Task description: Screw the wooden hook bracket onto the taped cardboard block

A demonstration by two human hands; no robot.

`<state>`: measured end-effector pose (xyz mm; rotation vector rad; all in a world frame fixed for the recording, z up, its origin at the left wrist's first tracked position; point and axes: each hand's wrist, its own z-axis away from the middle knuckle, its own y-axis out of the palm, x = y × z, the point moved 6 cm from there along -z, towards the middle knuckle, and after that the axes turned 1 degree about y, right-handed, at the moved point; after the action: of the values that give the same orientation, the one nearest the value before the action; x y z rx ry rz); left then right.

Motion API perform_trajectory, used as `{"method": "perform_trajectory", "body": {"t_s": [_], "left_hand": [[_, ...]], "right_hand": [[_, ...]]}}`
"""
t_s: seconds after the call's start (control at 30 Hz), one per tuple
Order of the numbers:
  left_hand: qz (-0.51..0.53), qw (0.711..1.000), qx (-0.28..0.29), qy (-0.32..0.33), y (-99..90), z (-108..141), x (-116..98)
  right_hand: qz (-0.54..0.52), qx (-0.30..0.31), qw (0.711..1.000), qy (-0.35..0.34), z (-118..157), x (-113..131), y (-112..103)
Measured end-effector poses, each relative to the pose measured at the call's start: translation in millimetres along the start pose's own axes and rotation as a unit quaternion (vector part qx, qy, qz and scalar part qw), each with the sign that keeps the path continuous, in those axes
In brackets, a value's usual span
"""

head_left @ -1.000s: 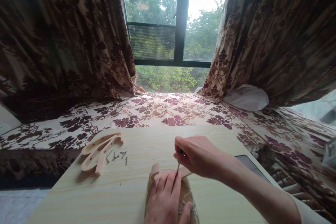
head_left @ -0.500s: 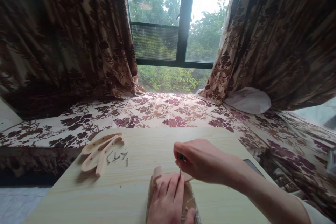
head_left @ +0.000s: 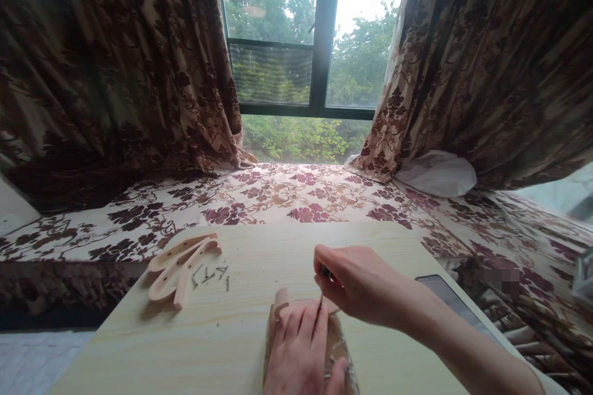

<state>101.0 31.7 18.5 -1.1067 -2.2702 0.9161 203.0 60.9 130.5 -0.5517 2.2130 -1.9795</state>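
My right hand [head_left: 354, 278] is closed around the dark handle of a screwdriver [head_left: 320, 300], whose thin metal shaft points down beside my left fingers. My left hand [head_left: 299, 342] lies flat, fingers stretched forward, over a pale wooden piece [head_left: 280, 301] that partly shows at its fingertips. Beneath them is a brown slab [head_left: 340, 345] with a shiny, clear-looking covering; small pale bits lie near my left thumb. My left palm hides most of the slab, and the screwdriver's tip cannot be made out clearly.
On the table [head_left: 185, 358], curved wooden pieces with holes [head_left: 185, 271] lie at the left, beside several loose screws [head_left: 210, 274]. A phone-like flat device [head_left: 456, 305] rests near the right edge. Behind are a flower-patterned cloth [head_left: 287, 191] and a white plastic bag [head_left: 438, 174].
The view has shifted slightly, so more of the flat device shows at the right. My right hand still grips the screwdriver, and my left hand stays flat on the wooden piece.
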Motion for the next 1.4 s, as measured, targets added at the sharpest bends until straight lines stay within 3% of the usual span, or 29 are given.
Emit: {"method": "perform_trajectory", "body": {"t_s": [0.13,0.37,0.7,0.93,1.23,1.4], "left_hand": [[-0.023,0.999,-0.026,0.003,-2.7,-2.0,-2.2],[-0.021,0.999,-0.025,-0.001,3.2,1.6,-0.9],[-0.027,0.999,0.026,0.026,-4.1,-3.0,1.9],[-0.070,0.996,-0.008,0.045,-3.8,-3.0,0.3],[-0.035,0.999,-0.007,0.029,-5.6,-5.8,-2.9],[-0.060,0.996,-0.034,0.048,-10.1,-9.4,-2.7]], "right_hand": [[0.015,0.002,1.000,-0.011,-3.9,0.8,-0.3],[0.042,0.021,0.998,-0.035,-9.4,4.8,0.0],[0.029,0.015,0.999,-0.006,-2.8,2.5,-3.8],[0.045,0.035,0.998,-0.013,-6.7,2.7,-3.9],[0.037,0.013,0.999,0.011,-0.8,1.7,1.2],[0.050,0.025,0.998,0.028,-1.6,-0.7,2.4]]}}
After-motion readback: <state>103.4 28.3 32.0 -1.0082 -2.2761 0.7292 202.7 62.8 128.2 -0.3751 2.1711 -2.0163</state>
